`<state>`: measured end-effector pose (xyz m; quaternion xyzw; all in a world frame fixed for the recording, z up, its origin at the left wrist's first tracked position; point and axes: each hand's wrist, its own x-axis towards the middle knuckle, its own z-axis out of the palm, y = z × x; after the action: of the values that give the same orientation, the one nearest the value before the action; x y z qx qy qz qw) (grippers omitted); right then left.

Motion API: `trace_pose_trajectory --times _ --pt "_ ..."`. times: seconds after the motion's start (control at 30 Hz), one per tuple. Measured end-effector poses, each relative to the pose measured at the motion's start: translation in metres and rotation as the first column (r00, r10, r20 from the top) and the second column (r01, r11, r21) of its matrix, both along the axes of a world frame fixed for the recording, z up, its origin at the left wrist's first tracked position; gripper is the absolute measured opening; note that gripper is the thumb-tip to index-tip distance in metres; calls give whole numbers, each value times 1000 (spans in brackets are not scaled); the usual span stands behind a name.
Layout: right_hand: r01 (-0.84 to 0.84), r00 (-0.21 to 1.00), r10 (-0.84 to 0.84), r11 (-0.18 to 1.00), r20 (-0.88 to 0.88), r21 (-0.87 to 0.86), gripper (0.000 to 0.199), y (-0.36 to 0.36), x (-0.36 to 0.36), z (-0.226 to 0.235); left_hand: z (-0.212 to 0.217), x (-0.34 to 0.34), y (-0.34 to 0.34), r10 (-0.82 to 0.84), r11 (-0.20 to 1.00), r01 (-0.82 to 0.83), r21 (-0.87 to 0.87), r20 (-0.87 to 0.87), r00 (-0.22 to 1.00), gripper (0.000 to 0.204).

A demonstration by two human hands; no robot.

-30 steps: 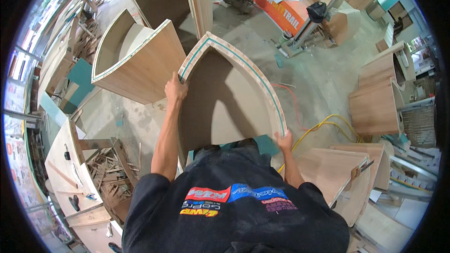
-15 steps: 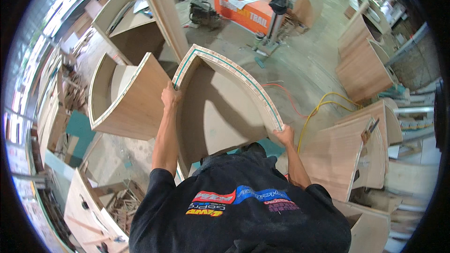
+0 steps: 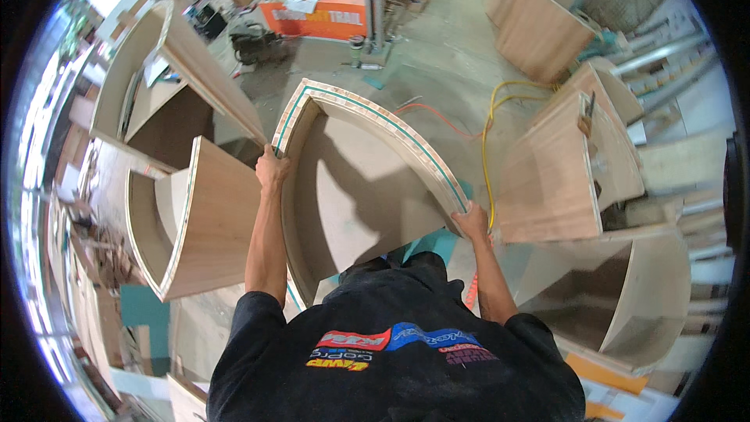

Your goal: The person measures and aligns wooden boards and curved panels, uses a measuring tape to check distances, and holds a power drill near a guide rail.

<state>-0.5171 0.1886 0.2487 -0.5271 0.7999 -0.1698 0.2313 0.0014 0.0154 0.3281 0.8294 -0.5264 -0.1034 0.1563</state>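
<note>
A curved, wedge-shaped wooden cabinet box [image 3: 351, 180] stands before me, its open side facing up and its point away from me. Pale layered edging with a thin green line runs along its rim. My left hand [image 3: 272, 166] is closed around the rim on the left side. At the right end of the curved rim, my right hand [image 3: 473, 221] grips the edge, thumb on top. Both hands' undersides are hidden. The box's near end disappears behind my black shirt.
A similar curved box [image 3: 215, 223] stands close on the left, with a taller cabinet [image 3: 207, 86] behind it. Wooden cabinets [image 3: 555, 180] line the right. A yellow hose [image 3: 486, 148] crosses the floor. Farther off are an orange box [image 3: 316, 17] and a metal post [image 3: 373, 19].
My view has swung to the right, and the surroundings have shifted left in the picture. The held box has come along with me, both hands keeping their grip.
</note>
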Motion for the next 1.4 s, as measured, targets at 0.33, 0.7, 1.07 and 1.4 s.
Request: trace_pose_trajectory --times 0.33,0.7,1.07,1.4 --pt "210 978 -209 977 13 -44 45 69 34 6 4 13 -3 -229 973 229 -15 -12 973 53" --pt "385 923 -384 923 -11 17 48 172 83 19 -2 -7 -14 -414 909 415 32 -41 909 52" --pt "598 801 -595 791 -67 127 49 251 125 21 -33 -88 -59 -671 737 674 53 -63 738 51" --pt "743 651 -758 621 -51 251 54 243 139 46 -80 -203 -125 -819 553 814 180 -63 570 54"
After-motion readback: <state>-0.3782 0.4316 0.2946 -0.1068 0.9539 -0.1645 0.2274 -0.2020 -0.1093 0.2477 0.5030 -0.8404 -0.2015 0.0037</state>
